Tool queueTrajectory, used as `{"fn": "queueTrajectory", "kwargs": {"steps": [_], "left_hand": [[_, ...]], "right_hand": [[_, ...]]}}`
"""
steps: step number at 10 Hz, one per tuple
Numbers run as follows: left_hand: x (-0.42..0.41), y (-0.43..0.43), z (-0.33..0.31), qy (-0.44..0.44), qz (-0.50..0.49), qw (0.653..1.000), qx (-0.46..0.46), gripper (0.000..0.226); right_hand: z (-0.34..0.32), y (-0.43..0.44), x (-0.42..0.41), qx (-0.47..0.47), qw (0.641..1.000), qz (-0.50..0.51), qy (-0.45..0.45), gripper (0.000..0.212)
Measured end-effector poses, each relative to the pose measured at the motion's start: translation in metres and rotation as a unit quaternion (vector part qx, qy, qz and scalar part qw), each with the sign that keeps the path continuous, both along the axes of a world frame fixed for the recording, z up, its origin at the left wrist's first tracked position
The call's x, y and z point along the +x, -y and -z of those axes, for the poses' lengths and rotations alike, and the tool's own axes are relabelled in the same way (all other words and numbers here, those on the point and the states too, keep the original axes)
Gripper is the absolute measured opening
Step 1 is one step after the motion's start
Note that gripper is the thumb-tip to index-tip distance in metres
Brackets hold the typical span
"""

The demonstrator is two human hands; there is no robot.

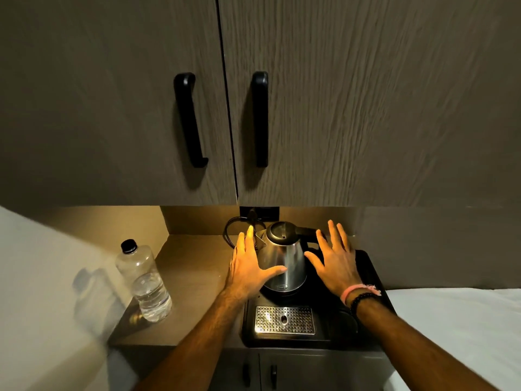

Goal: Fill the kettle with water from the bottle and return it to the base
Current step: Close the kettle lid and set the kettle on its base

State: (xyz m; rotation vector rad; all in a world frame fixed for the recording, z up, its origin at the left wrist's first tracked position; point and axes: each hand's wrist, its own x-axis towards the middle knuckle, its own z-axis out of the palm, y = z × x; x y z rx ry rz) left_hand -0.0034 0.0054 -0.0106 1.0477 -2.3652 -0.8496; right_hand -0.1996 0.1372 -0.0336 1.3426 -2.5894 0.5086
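I see the steel kettle (284, 258) standing upright on its base (282, 294) on a black tray (366, 266), spout left, black handle right, lid closed. My left hand (248, 263) and right hand (335, 261) flank it with fingers spread, gripping nothing, the left thumb touching its wall. Well left on the brown counter (191, 277), a capped clear bottle (143, 283) stands about half full of water, beneath wood-grain cabinet doors (366, 94).

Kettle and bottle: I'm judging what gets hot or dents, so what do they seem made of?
Kettle: likely brushed stainless steel, streaky reflections on the body; lid looks like black plastic. Bottle: clear, thin plastic, see-through with water visible, black cap.
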Motion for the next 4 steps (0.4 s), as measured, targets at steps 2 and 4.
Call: {"fn": "queueTrajectory", "kwargs": {"steps": [2, 4], "left_hand": [[0.019, -0.007, -0.008, 0.076, 0.023, 0.992, -0.102, 0.127], [0.052, -0.024, -0.019, 0.118, 0.037, 0.980, -0.156, 0.123]], "right_hand": [[-0.011, 0.001, 0.005, 0.002, 0.997, 0.060, 0.041, 0.065], [-0.032, -0.007, 0.038, 0.068, 0.995, 0.058, 0.052, 0.084]]}}
